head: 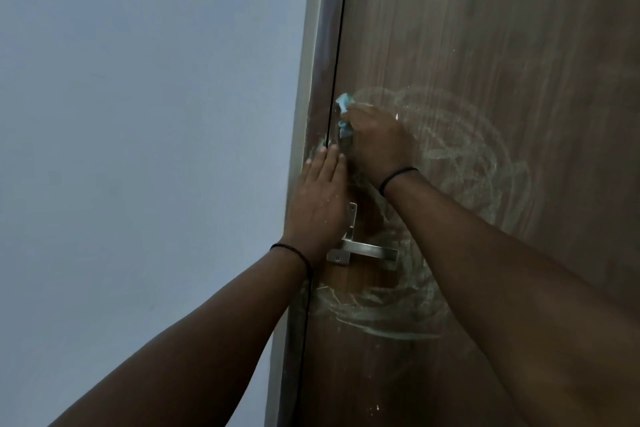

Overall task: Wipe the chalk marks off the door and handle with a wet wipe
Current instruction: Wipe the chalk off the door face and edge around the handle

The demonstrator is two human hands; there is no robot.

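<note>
Fingers (360, 114) bunch my wet wipe (344, 104) against the door's (485, 45) latch edge; left hand (320, 198) lies flat, bracing it.

Pale wall (138, 149) beside brown door frame (317, 62)

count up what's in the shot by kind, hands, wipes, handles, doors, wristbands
hands: 2, left hand flat on the door, right hand holding the wipe
wipes: 1
handles: 1, handle
doors: 1
wristbands: 2, left wristband, right wristband
total: 7
</note>
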